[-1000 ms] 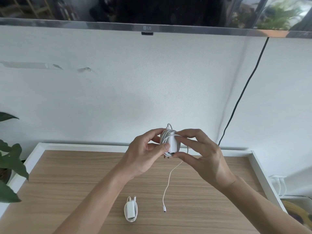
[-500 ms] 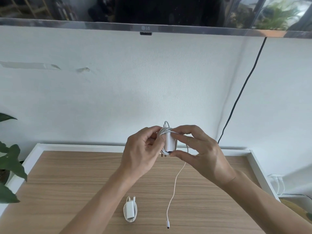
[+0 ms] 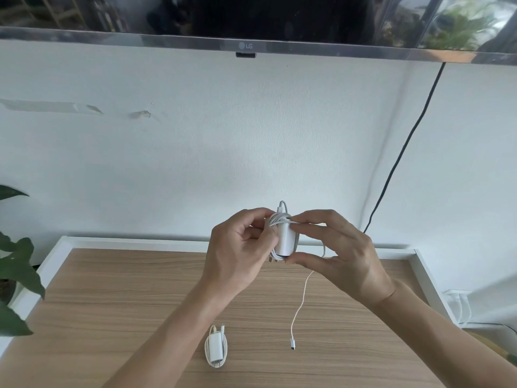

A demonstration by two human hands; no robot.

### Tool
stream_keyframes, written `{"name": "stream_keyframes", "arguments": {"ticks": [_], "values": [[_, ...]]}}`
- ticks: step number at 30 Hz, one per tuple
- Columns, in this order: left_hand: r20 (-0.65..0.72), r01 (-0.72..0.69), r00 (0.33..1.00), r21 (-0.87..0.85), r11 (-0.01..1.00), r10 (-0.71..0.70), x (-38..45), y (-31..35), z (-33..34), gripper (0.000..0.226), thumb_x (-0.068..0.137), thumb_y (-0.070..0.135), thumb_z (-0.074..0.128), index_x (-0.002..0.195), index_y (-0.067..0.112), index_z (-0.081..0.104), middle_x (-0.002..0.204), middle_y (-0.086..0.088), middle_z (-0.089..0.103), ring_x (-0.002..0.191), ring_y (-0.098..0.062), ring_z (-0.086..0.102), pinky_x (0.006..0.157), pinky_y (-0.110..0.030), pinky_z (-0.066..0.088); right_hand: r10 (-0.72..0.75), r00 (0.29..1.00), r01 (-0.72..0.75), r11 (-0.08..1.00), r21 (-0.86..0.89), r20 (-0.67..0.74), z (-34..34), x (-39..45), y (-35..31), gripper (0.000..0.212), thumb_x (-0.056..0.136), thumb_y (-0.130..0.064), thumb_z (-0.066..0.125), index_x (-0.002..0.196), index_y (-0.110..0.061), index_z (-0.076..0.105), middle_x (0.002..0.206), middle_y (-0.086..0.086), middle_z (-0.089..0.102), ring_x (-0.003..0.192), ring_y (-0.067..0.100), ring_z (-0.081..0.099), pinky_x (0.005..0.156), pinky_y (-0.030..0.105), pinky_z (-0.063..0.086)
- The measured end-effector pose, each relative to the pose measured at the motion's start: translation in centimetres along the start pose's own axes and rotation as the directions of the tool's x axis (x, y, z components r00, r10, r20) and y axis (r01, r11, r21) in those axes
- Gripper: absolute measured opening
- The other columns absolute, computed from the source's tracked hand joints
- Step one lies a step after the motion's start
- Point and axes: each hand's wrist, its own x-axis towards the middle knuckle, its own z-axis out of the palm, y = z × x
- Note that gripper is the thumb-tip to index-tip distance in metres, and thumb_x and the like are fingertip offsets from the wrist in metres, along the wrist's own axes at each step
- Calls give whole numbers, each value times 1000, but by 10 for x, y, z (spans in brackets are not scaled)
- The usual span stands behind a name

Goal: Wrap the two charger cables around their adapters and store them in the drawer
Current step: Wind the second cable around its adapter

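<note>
A white charger adapter is held in the air above the wooden tabletop, with several turns of its white cable around it. My left hand pinches the cable turns at its left side. My right hand grips the adapter between thumb and fingers. The loose cable end hangs down, its plug close to the tabletop. A second white adapter, wrapped in its cable, lies flat on the tabletop near the front. No drawer is in view.
The tabletop has a white raised rim. A TV hangs on the white wall above, with a black cord running down at the right. Plant leaves reach in from the left. White cables sit right of the table.
The hanging cable end has swung and its plug has shifted slightly right and lower. My hands have turned the adapter a little while staying in the same place. The second adapter has not moved.
</note>
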Motion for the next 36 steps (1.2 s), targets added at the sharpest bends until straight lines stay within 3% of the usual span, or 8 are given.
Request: {"name": "stream_keyframes", "arguments": {"ticks": [3, 7, 14, 18, 22, 26, 31, 36], "values": [[22, 30, 999, -33, 999, -30, 2, 0, -4, 28, 90, 6, 75, 94, 33, 75, 86, 6, 78, 70, -3, 72, 64, -14, 53, -1, 1000, 1, 1000, 10, 4, 0, 2, 0, 48, 79, -30, 89, 116, -2, 76, 115, 9, 69, 109, 13, 68, 95, 22, 54], [11, 55, 998, -79, 995, -54, 3, -2, -6, 21, 89, 4, 76, 103, 19, 77, 87, 2, 78, 76, -8, 76, 65, -13, 53, 58, 997, -60, 998, 25, 58, 1, -3, 2, 48, 86, -26, 85, 126, -5, 71, 116, 10, 63, 109, 15, 65, 94, 25, 54], [-8, 49, 999, -105, 993, -50, 3, -8, -4, 21, 89, 4, 76, 102, 20, 76, 92, -1, 79, 80, -18, 77, 67, -17, 57, 141, 990, -142, 985, 100, 12, 4, -2, -2, 26, 95, -12, 71, 120, -5, 76, 110, 6, 69, 97, 13, 71, 81, 31, 57], [15, 61, 998, -172, 983, -60, 5, -9, -6, 23, 89, 0, 74, 103, 18, 78, 94, 1, 82, 83, -9, 77, 73, -16, 56, 161, 985, -167, 978, 128, 55, 3, 1, -3, 28, 97, -10, 68, 124, -5, 73, 112, 4, 68, 95, 12, 69, 79, 30, 56], [7, 84, 996, -254, 964, -85, 4, -11, -6, 31, 92, 2, 71, 99, 31, 81, 99, 1, 82, 93, -13, 77, 85, -32, 61, 181, 981, -191, 962, 197, 68, 2, 3, -4, 33, 97, -10, 67, 129, -3, 70, 111, 5, 64, 98, 12, 67, 88, 21, 53], [30, 83, 997, -286, 955, -78, 5, -13, -4, 29, 92, 10, 71, 120, 14, 75, 112, -1, 80, 110, -19, 75, 101, -47, 57, 208, 970, -235, 937, 259, 127, -1, 2, 0, 45, 93, -23, 76, 134, -8, 67, 115, 4, 62, 104, 20, 69, 93, 34, 59], [46, 113, 994, -310, 944, -103, 5, -15, 0, 41, 89, 19, 71, 129, 10, 70, 119, -1, 79, 117, -18, 72, 105, -51, 54, 211, 967, -242, 933, 264, 141, -4, 3, 6, 50, 87, -28, 80, 133, -14, 68, 110, 0, 61, 103, 16, 68, 90, 37, 56], [67, 137, 990, -343, 929, -121, 4, -18, 3, 36, 96, 9, 64, 132, 7, 68, 123, -4, 77, 121, -23, 70, 103, -51, 56, 169, 981, -186, 955, 231, 90, 1, 3, 10, 53, 81, -27, 84, 128, -6, 70, 103, 3, 62, 99, 13, 67, 86, 35, 56]]}}
